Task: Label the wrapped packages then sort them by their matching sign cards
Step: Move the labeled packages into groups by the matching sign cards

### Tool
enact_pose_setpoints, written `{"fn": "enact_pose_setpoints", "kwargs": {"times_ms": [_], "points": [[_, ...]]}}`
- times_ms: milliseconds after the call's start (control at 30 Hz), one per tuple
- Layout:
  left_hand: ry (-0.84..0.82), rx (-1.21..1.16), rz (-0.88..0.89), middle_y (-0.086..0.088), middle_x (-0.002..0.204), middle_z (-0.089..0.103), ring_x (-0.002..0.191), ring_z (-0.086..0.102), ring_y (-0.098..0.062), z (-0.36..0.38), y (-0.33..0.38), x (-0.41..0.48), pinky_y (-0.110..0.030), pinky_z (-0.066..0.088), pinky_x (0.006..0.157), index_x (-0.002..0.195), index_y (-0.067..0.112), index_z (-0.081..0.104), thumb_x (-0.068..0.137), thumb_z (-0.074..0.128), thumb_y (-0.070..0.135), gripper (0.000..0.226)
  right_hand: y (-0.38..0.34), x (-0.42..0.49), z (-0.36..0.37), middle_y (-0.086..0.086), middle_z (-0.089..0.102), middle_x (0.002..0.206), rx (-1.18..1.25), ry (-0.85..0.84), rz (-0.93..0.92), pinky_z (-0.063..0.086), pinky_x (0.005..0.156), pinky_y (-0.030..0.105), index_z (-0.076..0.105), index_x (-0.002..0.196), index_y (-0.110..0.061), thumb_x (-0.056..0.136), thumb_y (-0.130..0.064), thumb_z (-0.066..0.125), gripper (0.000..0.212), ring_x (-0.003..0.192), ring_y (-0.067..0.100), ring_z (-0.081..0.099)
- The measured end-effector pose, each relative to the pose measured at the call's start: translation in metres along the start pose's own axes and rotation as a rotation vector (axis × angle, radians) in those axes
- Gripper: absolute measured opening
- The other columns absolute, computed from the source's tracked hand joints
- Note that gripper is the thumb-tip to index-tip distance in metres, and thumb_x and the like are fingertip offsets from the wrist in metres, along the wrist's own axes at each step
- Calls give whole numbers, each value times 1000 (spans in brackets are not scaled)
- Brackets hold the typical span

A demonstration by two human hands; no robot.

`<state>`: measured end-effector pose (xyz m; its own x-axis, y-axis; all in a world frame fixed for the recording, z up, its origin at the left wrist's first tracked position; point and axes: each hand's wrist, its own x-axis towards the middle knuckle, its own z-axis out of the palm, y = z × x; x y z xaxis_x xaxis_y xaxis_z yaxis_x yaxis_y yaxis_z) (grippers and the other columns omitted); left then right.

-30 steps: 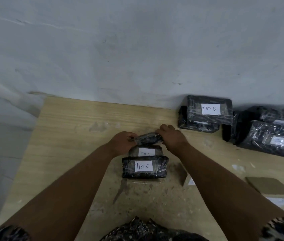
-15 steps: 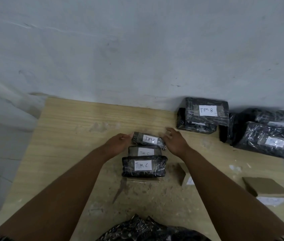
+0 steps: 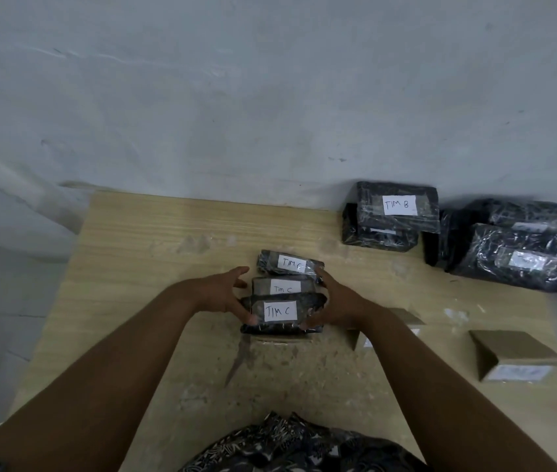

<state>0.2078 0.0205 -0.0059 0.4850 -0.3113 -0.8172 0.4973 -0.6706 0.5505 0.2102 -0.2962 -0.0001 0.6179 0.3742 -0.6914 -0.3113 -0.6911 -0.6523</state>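
We see black packages (image 3: 268, 262), glinting silver where their clear wrap catches the light, with white labels (image 3: 280, 311) lettered in black handwriting. They lie on a pale yellow wooden table (image 3: 154, 240) streaked with fine darker grain, which turns mottled grey-brown in a worn patch (image 3: 304, 376). The sign cards (image 3: 515, 345) are plain brown cardboard with white faces, the wall (image 3: 270, 97) is pale grey-white with faint scuff marks, and the garment (image 3: 287, 444) at the bottom edge is black with a pale leaf print.
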Motion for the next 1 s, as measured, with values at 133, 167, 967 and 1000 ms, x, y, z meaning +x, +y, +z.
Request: {"fn": "enact_pose_setpoints", "kwargs": {"times_ms": [133,167,967,1000], "points": [[42,29,69,6,159,45,143,47,-19,10,3,7,-48,46,114,163,40,12,31,105,53,162,6,3,14,-8,50,149,22,72,-76,45,89,7,14,168,-32,66,-14,101,136,134,12,49],[62,29,91,6,159,46,145,44,-18,12,4,10,-48,45,114,163,39,13,34,106,49,159,6,2,16,-9,52,143,33,93,-98,46,85,3,15,167,-31,67,-11,100,133,132,13,52],[468,-13,180,-6,151,48,134,52,-25,-43,51,80,-36,52,96,160,23,26,67,94,5,116,-27,112,-50,-5,66,137,-13,308,-163,56,106,47,28,153,-52,46,-47,95,127,123,17,66],[450,-32,179,-5,148,51,128,55,-24,-41,50,82,-30,53,87,160,22,26,67,93,2,116,-25,112,-49,-5,67,136,-9,296,-155,57,105,47,26,155,-54,46,-45,95,129,122,18,67]]}}
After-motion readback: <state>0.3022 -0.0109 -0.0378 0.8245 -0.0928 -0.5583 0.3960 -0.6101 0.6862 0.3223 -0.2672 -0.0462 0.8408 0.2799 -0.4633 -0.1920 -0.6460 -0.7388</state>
